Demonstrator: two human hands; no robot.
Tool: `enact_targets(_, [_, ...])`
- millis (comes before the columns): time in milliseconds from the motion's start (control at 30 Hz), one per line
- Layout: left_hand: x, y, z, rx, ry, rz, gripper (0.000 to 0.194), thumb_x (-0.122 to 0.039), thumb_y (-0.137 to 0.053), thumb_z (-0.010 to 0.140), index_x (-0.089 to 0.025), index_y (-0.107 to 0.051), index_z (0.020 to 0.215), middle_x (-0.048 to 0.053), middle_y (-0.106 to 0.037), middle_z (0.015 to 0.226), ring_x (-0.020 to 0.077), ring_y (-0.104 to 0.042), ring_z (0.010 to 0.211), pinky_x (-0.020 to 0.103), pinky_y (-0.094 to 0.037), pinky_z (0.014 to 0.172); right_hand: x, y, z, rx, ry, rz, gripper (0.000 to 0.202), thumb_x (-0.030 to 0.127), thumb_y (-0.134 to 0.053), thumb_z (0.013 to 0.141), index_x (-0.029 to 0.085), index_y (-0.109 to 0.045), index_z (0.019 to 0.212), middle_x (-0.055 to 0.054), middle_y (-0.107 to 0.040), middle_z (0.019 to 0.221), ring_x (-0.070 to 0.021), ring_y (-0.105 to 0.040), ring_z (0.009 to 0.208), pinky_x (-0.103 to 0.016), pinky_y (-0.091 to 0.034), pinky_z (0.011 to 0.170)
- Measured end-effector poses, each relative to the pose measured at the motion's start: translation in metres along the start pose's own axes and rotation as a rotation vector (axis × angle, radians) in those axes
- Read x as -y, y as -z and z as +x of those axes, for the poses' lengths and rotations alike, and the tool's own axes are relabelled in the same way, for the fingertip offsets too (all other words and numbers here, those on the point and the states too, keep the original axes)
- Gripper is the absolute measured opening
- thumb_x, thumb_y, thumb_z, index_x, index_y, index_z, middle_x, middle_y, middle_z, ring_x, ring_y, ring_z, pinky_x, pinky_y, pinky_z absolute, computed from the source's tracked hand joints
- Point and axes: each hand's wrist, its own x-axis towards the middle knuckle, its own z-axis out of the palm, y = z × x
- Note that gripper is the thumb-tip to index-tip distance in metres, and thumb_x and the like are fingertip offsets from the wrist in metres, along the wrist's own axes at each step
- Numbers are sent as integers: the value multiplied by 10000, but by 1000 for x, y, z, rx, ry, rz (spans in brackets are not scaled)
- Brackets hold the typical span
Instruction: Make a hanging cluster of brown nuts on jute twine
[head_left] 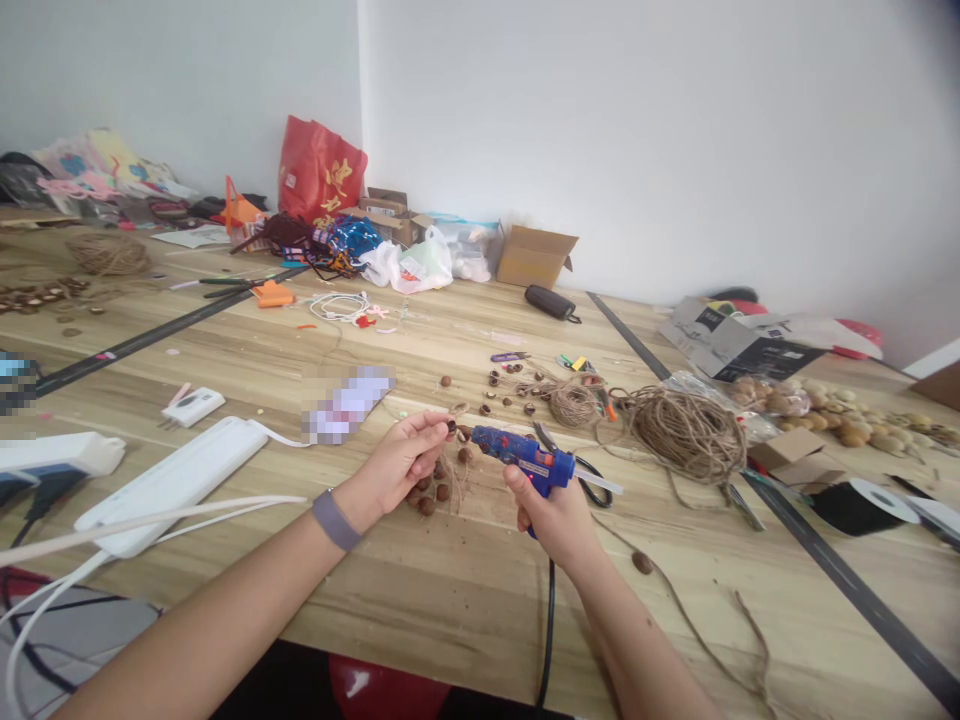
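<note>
My right hand (pixel 551 515) grips a blue hot glue gun (pixel 525 457) with a clear glue stick (pixel 598 480) poking out of its back end. The gun's nozzle points left, close to the fingertips of my left hand (pixel 409 455). Pinched in those fingertips is a small brown nutshell (pixel 451 427), partly covered by the fingers. Beneath and beside the left hand lies a bunch of round brown nuts (pixel 442 491) with twine among them. A black cord (pixel 551 630) runs down from the gun over the table edge.
Loose nutshells (pixel 486 409) and coils of twine (pixel 686 430) lie beyond the gun. A white power strip (pixel 176 480) with cables is at left. A black ribbon spool (pixel 862 505) sits at right. Bags and a cardboard box (pixel 534 257) line the wall.
</note>
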Motion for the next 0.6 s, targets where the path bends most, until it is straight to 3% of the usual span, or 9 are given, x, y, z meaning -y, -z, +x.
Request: enact_targets(600, [1, 0, 1, 2, -2, -3, 393, -399, -855, 641, -163, -659, 887, -108, -381, 461, 22, -194, 373, 198, -94, 385, 6, 0, -1, -4, -2, 4, 634, 829, -605, 653, 198, -593, 715, 58, -419, 385, -124, -460, 307, -230, -399, 323])
